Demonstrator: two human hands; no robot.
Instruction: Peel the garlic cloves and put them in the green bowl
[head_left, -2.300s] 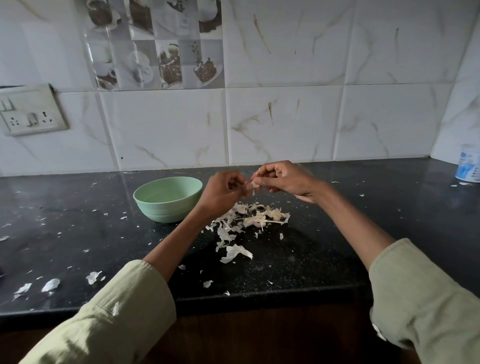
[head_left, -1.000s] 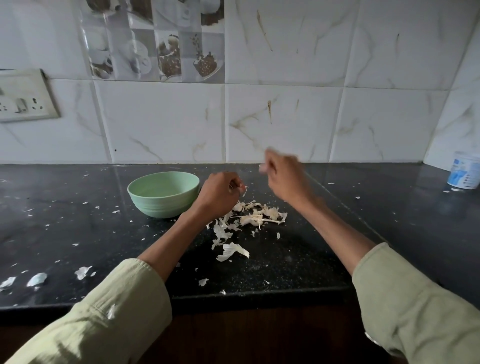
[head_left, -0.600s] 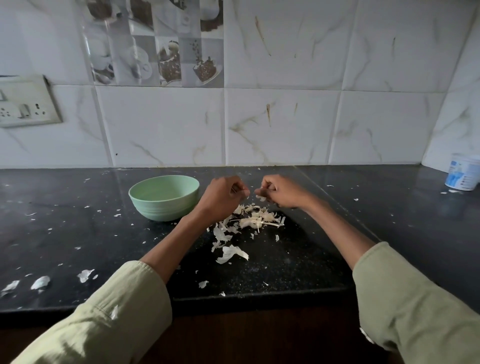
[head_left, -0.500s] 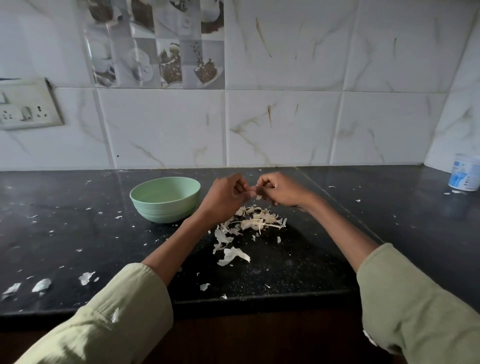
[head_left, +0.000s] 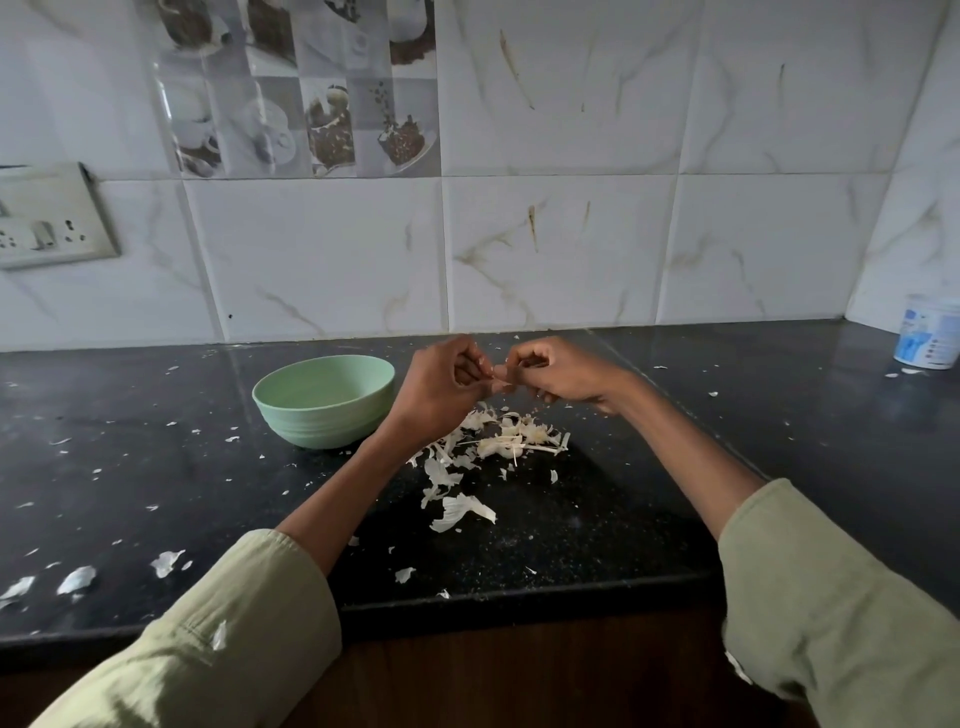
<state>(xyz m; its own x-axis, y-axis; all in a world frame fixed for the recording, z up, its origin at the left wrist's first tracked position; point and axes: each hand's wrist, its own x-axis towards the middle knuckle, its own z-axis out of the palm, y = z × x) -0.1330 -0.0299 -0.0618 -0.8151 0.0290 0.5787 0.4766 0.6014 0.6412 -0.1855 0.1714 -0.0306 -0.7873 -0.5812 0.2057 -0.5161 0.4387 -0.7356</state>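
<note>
— What sort of place are we looking at?

— A home kitchen. A black speckled granite countertop (head_left: 156, 457) is running along a wall of white marble-patterned tiles (head_left: 561, 249), and one decorative tile (head_left: 306, 98) is showing coffee cups and desserts.

— Anything else pointing that way?

— A switch-and-socket plate (head_left: 49, 218) is sitting on the wall above the countertop's left end, a green bowl (head_left: 322, 402) is standing beside a scatter of garlic skins (head_left: 488, 447), and a small white tub (head_left: 927, 332) is resting near the far right corner.
</note>
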